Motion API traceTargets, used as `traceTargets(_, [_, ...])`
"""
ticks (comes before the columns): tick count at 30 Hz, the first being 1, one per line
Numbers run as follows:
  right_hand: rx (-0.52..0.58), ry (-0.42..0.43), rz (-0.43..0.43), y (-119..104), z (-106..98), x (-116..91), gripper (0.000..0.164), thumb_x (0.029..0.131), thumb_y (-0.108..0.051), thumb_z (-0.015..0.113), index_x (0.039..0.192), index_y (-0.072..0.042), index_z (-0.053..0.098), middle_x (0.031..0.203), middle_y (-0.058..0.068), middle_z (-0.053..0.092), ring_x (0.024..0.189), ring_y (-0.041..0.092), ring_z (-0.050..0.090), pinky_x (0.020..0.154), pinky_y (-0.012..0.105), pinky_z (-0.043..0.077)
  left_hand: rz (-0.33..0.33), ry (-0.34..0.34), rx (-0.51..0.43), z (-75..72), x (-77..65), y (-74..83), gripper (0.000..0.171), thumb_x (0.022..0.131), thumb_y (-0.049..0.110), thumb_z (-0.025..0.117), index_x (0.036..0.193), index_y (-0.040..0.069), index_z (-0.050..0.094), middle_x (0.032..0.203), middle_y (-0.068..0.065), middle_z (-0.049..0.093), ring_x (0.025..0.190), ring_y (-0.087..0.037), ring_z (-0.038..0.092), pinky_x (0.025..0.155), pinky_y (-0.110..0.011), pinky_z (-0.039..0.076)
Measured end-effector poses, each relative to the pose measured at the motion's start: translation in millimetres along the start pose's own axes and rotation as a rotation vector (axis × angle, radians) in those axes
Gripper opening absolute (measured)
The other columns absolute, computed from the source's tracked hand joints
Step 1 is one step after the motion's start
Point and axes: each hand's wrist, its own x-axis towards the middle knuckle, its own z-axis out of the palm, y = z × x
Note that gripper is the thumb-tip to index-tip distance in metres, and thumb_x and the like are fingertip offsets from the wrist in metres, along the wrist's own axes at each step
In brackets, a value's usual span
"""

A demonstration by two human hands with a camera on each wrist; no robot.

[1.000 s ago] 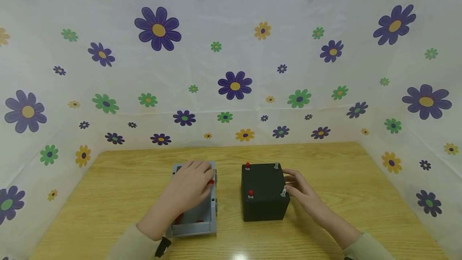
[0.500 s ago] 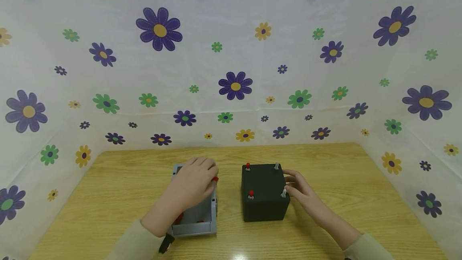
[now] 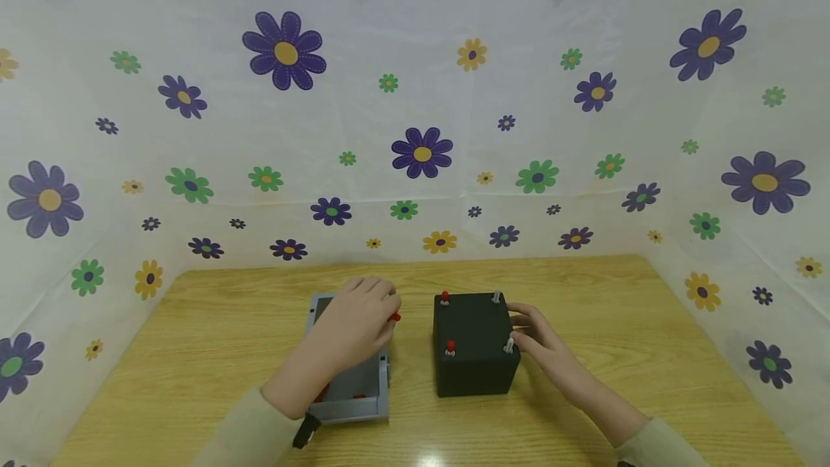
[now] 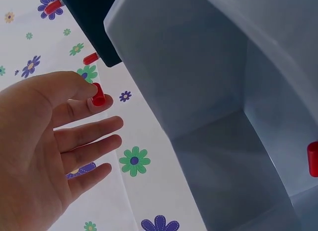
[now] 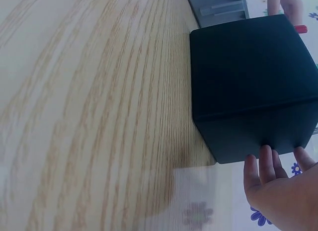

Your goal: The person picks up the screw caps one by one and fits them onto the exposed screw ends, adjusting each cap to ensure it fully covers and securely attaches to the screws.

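Between thumb and index finger, my left hand [image 3: 358, 321] pinches a small red cap [image 4: 98, 95]; its other fingers are spread in the left wrist view. That hand is over the right side of a grey bin [image 3: 350, 409], partly hiding it. To the right stands a black box [image 3: 473, 326] with toggle switches on top. The two left switches wear red caps [image 3: 450, 346]; the two right ones are bare metal [image 3: 509, 344]. My right hand [image 3: 547, 348] rests its fingertips against the box's right side, as the right wrist view [image 5: 283, 191] also shows.
More red caps [image 4: 313, 159] lie inside the bin, near its front end. Bin and box stand on a wooden table [image 3: 227, 352], a narrow gap between them. A white flower-patterned sheet [image 3: 363, 114] surrounds the table at the back and sides.
My left hand has moved up and right from inside the bin toward the box, carrying the red cap. The right hand and the box have stayed in place.
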Motion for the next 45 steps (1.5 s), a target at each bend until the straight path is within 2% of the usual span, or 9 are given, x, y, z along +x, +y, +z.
traceTargets(7, [-0.002,0.006,-0.008,2,0,2,0.05,0.113,-0.017,0.046,0.159,0.0,0.034,0.15,0.029,0.046,0.132,0.028,0.051,0.101,0.021,0.052,0.018,0.01,-0.001,0.5,3.7,1.1,0.008,0.093,0.018,0.077,0.097,0.012,0.073,0.11,-0.004,0.072,0.109,-0.024,0.068,0.101,-0.043,0.057])
traceTargets(14, [-0.003,0.0,0.004,1,0,1,0.05,0.114,-0.017,0.046,0.16,-0.001,0.034,0.151,0.028,0.046,0.131,0.025,0.05,0.102,0.02,0.051,0.021,0.015,0.001,1.3,7.2,2.8,0.007,0.093,0.019,0.078,0.094,0.015,0.072,0.106,-0.002,0.071,0.105,-0.022,0.068,0.098,-0.042,0.057])
traceTargets(20, [0.001,0.0,0.003,0,0,0,0.051,0.113,-0.017,0.046,0.16,-0.001,0.033,0.151,0.029,0.046,0.133,0.029,0.049,0.102,0.021,0.051,0.023,0.019,-0.001,-0.1,11.7,6.5,0.008,0.093,0.02,0.079,0.092,0.016,0.072,0.105,-0.001,0.07,0.103,-0.022,0.067,0.095,-0.04,0.057])
traceTargets(28, [0.002,-0.001,0.014,-1,0,0,0.051,0.114,-0.018,0.046,0.16,-0.002,0.033,0.152,0.028,0.045,0.132,0.025,0.049,0.102,0.019,0.051,0.036,0.027,-0.005,-2.1,16.9,10.9,0.008,0.094,0.021,0.077,0.094,0.015,0.072,0.108,-0.002,0.071,0.106,-0.023,0.067,0.098,-0.041,0.056])
traceTargets(45, [0.008,0.001,-0.006,0,0,1,0.05,0.113,-0.016,0.046,0.159,0.0,0.034,0.15,0.03,0.046,0.131,0.026,0.049,0.101,0.021,0.051,0.057,0.032,-0.003,-5.4,27.0,18.0,0.008,0.094,0.022,0.078,0.096,0.016,0.073,0.112,-0.001,0.072,0.109,-0.022,0.068,0.102,-0.04,0.057])
